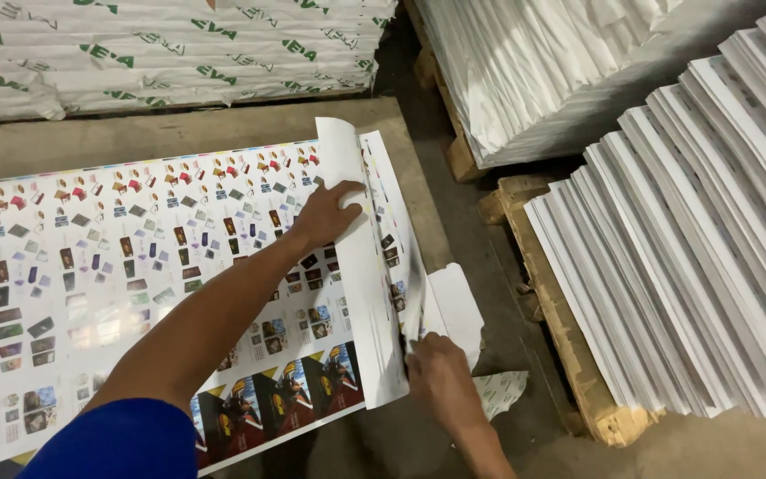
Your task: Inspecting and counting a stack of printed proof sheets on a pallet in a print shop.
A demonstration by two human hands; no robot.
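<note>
Glossy printed sheets [135, 266] lie stacked; left hand [330, 215] presses flat on them; right hand [439, 372] pinches their folded-back edge [374, 293].

Your left arm comes from the lower left of the frame, in a blue sleeve, and stretches diagonally toward the centre. Your left hand [328, 215] lies palm down, fingers spread and slightly bent. Your right hand [441, 380] is at the lower centre, fingers curled in a pinch, wrist pointing to the bottom edge.
</note>
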